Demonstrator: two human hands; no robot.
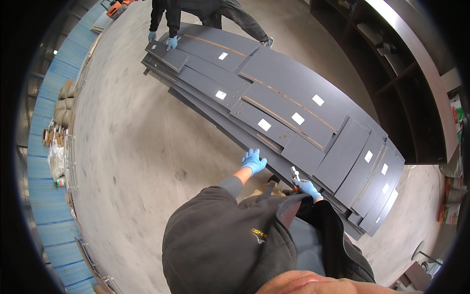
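Note:
A stack of dark grey flat panels (pixel 274 93) with white labels and brown edge strips lies in front of me. My left hand (pixel 253 161), in a blue glove, is at the stack's near edge with its fingers apart and nothing held. Whether it touches the edge, I cannot tell. My right hand (pixel 307 188), also gloved in blue, is closed round a hand tool (pixel 295 174) with a pale head and an orange part by the grip. The tool's exact kind is unclear. This hand is close to the near edge too, right of my left.
At the far left end a co-worker's gloved hands (pixel 171 43) rest on a small panel (pixel 166 56) atop the stack. A dark shelf unit (pixel 426 83) stands at the right. Blue sheeting (pixel 44 161) and tan sacks (pixel 64 110) line the left side of the concrete floor (pixel 122 147).

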